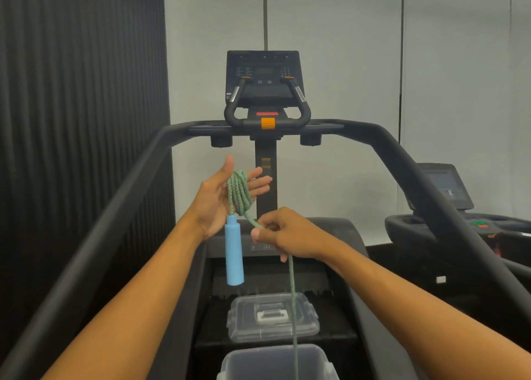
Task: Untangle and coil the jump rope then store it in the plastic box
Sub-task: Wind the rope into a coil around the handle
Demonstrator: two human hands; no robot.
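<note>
The green braided jump rope [239, 194] is wound in several loops around the straight fingers of my left hand [218, 201], held up over the treadmill. Its blue handle [234, 250] hangs down below that palm. My right hand [283, 236] pinches the free strand just below the coil, and the rest of the rope [293, 299] drops straight down into the open plastic box [275, 362] at the bottom edge. The box's clear lid [273, 316] lies on the treadmill deck just beyond it. The second handle is out of sight.
I stand on a black treadmill; its handrails [416, 172] run along both sides and the console [263, 77] faces me. A second treadmill [448, 195] stands at the right. A dark ribbed wall is at the left.
</note>
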